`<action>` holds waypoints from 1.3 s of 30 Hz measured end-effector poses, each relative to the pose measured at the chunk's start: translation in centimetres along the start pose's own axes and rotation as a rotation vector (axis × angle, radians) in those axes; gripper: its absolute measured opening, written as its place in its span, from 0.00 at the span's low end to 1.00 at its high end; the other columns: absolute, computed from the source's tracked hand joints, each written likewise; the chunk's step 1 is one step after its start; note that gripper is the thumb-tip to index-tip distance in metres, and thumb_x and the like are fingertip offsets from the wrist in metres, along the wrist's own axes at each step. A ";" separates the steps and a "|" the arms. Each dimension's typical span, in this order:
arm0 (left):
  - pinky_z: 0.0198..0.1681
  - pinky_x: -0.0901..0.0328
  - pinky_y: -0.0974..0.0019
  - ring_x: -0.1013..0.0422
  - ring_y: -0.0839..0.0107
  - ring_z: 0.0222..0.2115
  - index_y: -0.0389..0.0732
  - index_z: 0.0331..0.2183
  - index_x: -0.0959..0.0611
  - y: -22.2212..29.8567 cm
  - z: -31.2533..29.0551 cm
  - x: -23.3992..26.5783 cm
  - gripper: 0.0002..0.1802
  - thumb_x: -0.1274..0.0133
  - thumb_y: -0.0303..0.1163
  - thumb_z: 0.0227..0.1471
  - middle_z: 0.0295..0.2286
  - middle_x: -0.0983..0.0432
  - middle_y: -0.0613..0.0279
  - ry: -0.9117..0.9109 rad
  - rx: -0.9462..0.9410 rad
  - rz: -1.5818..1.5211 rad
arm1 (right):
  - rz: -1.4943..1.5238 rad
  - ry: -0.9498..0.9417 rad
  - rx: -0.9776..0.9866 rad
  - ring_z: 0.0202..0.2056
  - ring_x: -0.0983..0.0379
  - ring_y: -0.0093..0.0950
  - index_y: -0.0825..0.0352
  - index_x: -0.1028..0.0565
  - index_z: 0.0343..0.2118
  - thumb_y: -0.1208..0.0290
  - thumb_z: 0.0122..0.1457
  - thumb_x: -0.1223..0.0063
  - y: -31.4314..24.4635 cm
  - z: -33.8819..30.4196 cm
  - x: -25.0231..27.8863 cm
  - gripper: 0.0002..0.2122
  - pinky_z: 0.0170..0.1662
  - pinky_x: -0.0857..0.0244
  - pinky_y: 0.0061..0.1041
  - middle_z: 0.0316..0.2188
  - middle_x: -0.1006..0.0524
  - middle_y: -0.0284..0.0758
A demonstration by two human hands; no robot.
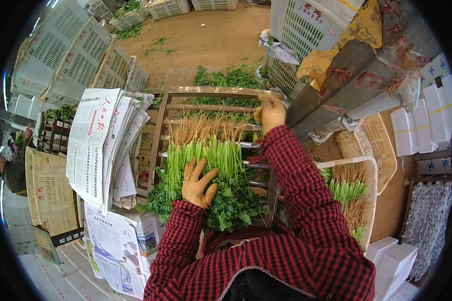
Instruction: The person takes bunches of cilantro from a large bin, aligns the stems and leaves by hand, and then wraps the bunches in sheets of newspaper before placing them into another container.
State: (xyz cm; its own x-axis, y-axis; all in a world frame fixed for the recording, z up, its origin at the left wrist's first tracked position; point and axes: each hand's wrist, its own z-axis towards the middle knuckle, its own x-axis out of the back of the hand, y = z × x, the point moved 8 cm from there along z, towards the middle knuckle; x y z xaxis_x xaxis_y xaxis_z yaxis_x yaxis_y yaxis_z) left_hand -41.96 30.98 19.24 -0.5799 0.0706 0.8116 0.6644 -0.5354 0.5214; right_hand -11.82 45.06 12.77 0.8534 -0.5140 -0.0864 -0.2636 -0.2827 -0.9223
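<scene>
A thick bundle of coriander (211,160) lies across a metal slatted rack in front of me, brown roots pointing away and leafy tops toward me. My left hand (198,184), in a tan glove, rests on the stems with its fingers spread. Beyond the bundle's right side, my right hand (270,113), gloved the same way, is raised over the rack's far right corner beside the metal post. Its fingers are curled closed and a little blurred; whatever they may hold is hidden.
Folded newspapers (98,145) are stacked on the left, above another newspaper (116,248). A white crate (372,200) on the right holds more coriander. A tape-patched metal post (336,85) stands at the far right. Plastic crates (68,55) line the left; loose greens (226,78) litter the floor.
</scene>
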 end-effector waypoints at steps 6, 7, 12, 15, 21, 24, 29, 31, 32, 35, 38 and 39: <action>0.68 0.49 0.37 0.42 0.41 0.64 0.52 0.51 0.15 -0.1 -0.2 -0.1 0.20 0.44 0.45 0.59 0.62 0.34 0.52 0.000 0.007 -0.005 | 0.039 -0.224 -0.142 0.24 0.24 0.25 0.69 0.30 0.59 0.56 0.69 0.49 3.6 -8.2 2.4 0.23 0.27 0.27 0.24 0.35 0.19 0.40; 0.68 0.49 0.37 0.42 0.40 0.64 0.52 0.51 0.15 -0.1 -0.1 -0.2 0.20 0.45 0.45 0.59 0.61 0.34 0.52 -0.006 0.011 -0.004 | -0.029 -0.317 -0.198 0.25 0.23 0.25 0.68 0.29 0.58 0.57 0.68 0.46 4.4 -10.7 2.3 0.22 0.28 0.26 0.24 0.35 0.19 0.39; 0.67 0.49 0.36 0.42 0.38 0.63 0.51 0.51 0.15 -0.3 0.1 -0.4 0.21 0.47 0.47 0.59 0.61 0.33 0.49 -0.031 0.002 0.011 | -0.898 -0.595 0.093 0.43 0.20 0.37 0.67 0.28 0.59 0.44 0.58 0.38 6.8 -17.0 0.8 0.35 0.49 0.27 0.33 0.43 0.18 0.45; 0.68 0.50 0.37 0.42 0.37 0.64 0.50 0.51 0.15 -0.7 -0.2 -0.5 0.22 0.47 0.49 0.60 0.62 0.34 0.50 -0.035 -0.005 -0.018 | -0.544 -0.624 -0.200 0.27 0.19 0.28 0.68 0.25 0.55 0.66 0.63 0.40 5.7 -19.0 2.9 0.19 0.34 0.25 0.27 0.42 0.18 0.41; 0.69 0.53 0.41 0.43 0.41 0.66 0.46 0.51 0.15 -0.7 0.5 0.5 0.23 0.48 0.48 0.63 0.62 0.33 0.47 -0.037 0.013 -0.244 | -0.209 -0.413 -0.275 0.23 0.22 0.19 0.67 0.20 0.47 0.74 0.66 0.45 5.1 -17.7 8.9 0.09 0.23 0.31 0.20 0.33 0.16 0.35; 0.70 0.53 0.44 0.44 0.43 0.66 0.44 0.49 0.14 -1.9 0.6 0.2 0.24 0.50 0.50 0.64 0.61 0.31 0.48 -0.017 0.057 -0.409 | -0.290 -0.303 0.268 0.31 0.22 0.24 0.66 0.26 0.58 0.75 0.64 0.43 4.6 -15.4 9.4 0.19 0.35 0.26 0.25 0.44 0.18 0.39; 0.69 0.49 0.45 0.44 0.43 0.66 0.44 0.48 0.13 -2.2 -0.2 0.9 0.22 0.49 0.49 0.64 0.61 0.31 0.47 -0.010 0.111 -0.405 | -0.589 -0.386 0.497 0.30 0.22 0.30 0.59 0.27 0.60 0.69 0.61 0.40 -0.7 -18.3 4.1 0.23 0.38 0.26 0.29 0.38 0.18 0.38; 0.69 0.49 0.45 0.44 0.43 0.67 0.43 0.47 0.13 -2.6 -0.3 0.8 0.21 0.48 0.47 0.63 0.61 0.31 0.47 -0.015 0.123 -0.411 | -0.721 -0.561 0.586 0.31 0.21 0.34 0.56 0.25 0.59 0.65 0.60 0.40 -2.2 -20.2 0.3 0.22 0.37 0.26 0.32 0.33 0.18 0.38; 0.69 0.49 0.45 0.44 0.43 0.67 0.43 0.47 0.13 -2.8 -0.2 0.5 0.21 0.48 0.46 0.62 0.61 0.31 0.47 -0.019 0.123 -0.416 | -0.782 -0.622 0.691 0.31 0.21 0.36 0.56 0.25 0.58 0.63 0.60 0.40 -2.8 -21.1 -1.4 0.22 0.37 0.26 0.33 0.31 0.19 0.39; 0.69 0.49 0.45 0.44 0.44 0.67 0.42 0.46 0.13 -3.1 0.0 0.0 0.18 0.47 0.40 0.60 0.61 0.31 0.48 -0.027 0.136 -0.421 | -0.891 -0.688 0.761 0.32 0.21 0.37 0.58 0.21 0.48 0.61 0.60 0.40 1.2 -19.5 -4.3 0.15 0.36 0.26 0.35 0.31 0.18 0.39; 0.68 0.48 0.45 0.44 0.44 0.67 0.42 0.45 0.12 -2.9 -0.2 0.4 0.16 0.44 0.35 0.57 0.61 0.30 0.48 -0.019 0.133 -0.407 | -0.068 -0.512 -0.007 0.26 0.24 0.20 0.63 0.19 0.43 0.70 0.65 0.43 1.2 -16.5 -1.2 0.07 0.30 0.29 0.22 0.27 0.19 0.33; 0.68 0.47 0.45 0.44 0.44 0.67 0.42 0.45 0.12 -2.9 -0.1 0.4 0.16 0.44 0.35 0.57 0.61 0.30 0.48 -0.009 0.142 -0.421 | -0.086 -0.514 0.014 0.25 0.24 0.19 0.64 0.19 0.43 0.71 0.66 0.43 0.7 -15.5 0.1 0.07 0.29 0.30 0.20 0.27 0.20 0.31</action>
State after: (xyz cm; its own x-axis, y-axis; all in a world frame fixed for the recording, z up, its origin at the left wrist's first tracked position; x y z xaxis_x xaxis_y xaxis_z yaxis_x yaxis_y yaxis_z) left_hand -44.18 32.44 18.01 -0.8103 0.2650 0.5226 0.4298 -0.3376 0.8375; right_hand -18.92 32.27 17.98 0.9833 -0.0244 -0.1801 -0.1793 -0.2935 -0.9390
